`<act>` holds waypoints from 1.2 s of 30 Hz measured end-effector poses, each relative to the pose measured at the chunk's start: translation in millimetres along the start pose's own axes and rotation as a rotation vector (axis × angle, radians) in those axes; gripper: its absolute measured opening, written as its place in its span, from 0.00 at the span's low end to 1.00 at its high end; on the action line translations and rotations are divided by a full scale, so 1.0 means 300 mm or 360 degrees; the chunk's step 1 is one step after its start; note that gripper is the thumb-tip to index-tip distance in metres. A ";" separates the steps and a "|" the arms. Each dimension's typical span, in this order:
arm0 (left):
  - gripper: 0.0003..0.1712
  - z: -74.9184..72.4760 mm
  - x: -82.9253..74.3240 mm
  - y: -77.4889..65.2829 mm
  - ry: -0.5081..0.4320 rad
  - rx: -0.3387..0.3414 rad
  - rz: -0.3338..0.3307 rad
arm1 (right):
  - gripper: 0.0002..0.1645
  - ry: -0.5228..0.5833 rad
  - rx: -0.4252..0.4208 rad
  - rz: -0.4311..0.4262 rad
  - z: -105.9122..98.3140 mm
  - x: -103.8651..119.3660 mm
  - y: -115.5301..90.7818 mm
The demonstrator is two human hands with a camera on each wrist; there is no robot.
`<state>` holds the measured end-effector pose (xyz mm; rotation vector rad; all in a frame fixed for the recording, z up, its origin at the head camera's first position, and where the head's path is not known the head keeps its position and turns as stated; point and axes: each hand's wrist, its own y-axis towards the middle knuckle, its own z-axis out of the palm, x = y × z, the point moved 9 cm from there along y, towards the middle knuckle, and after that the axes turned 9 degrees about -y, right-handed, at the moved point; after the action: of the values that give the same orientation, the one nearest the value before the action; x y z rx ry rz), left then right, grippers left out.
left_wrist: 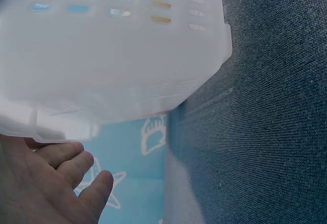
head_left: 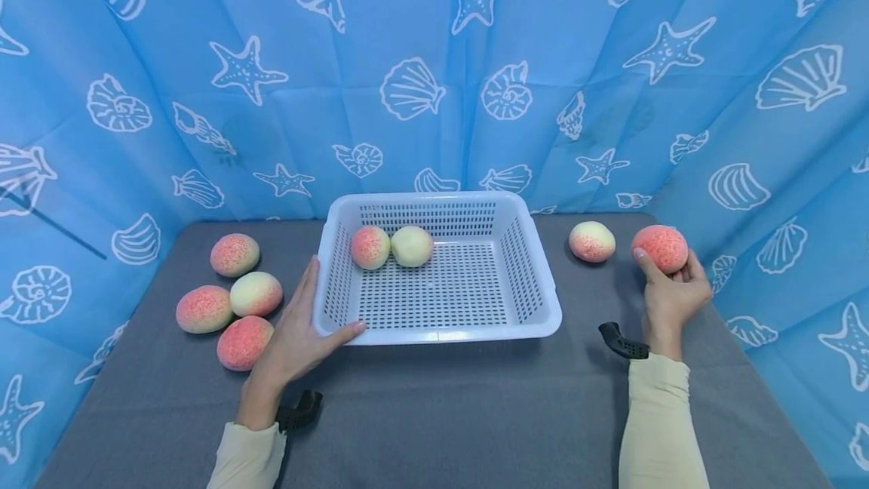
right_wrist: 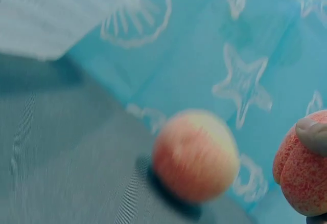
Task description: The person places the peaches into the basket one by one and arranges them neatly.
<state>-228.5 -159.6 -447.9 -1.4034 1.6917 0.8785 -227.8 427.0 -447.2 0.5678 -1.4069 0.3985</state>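
We've got the right hand (head_left: pixel 674 299) pinching a round, red-speckled peach (head_left: pixel 661 245) near the grey cloth-covered surface's (head_left: pixel 441 413) right edge; a sloppy thumb grip could let it roll off. The left hand (head_left: pixel 297 332), fingers extended, touches the white perforated plastic basket (head_left: pixel 437 336), so a bump might jolt the round pink-and-cream peaches (head_left: pixel 370 247) inside.

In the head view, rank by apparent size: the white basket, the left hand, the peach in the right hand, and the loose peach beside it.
Largest to smallest:
1. White basket
2. Left hand
3. Held peach
4. Loose peach, only slightly smaller; the held one may look bigger from being nearer the camera.
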 end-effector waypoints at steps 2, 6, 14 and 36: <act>0.72 0.001 0.001 0.001 0.0005 0.0000 -0.0009 | 0.44 0.0027 0.0038 -0.0027 0.018 0.038 -0.009; 0.73 0.003 0.003 0.001 0.0009 -0.0001 -0.0019 | 0.45 0.0081 0.0118 -0.0095 0.063 0.120 -0.046; 0.72 0.001 0.004 0.001 0.0010 -0.0008 0.0000 | 0.42 0.0233 0.0369 -0.0283 0.192 0.270 -0.163; 0.73 -0.001 -0.001 0.002 0.0005 -0.0002 0.0039 | 0.44 0.0134 0.0997 -0.0438 0.497 0.388 -0.455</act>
<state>-229.2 -159.8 -447.5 -1.3880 1.7145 0.8917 -253.3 221.2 -340.5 1.2235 -1.0899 0.6358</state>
